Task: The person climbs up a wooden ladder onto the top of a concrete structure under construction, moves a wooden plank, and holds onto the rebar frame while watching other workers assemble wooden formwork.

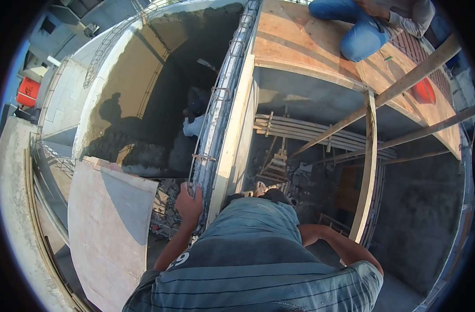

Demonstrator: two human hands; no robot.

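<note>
My left hand point(188, 204) is closed around a thin steel bar at the near end of the long reinforcement cage point(216, 106), which lies along the top of the wall. A wooden form board point(232, 135) runs beside the cage on its right. My right arm point(341, 242) bends in toward my body, and its hand is hidden behind my striped shirt point(263, 260). Below my chest a bare foot point(260, 188) shows. Left of my left hand rests a large plywood sheet point(105, 208).
A co-worker in blue jeans point(365, 39) sits on the plywood deck point(294, 31) at upper right. Wooden props point(370, 171) and a ladder point(276, 164) stand in the deep room below. Another person's pale sleeve point(193, 126) shows in the plastered pit at left.
</note>
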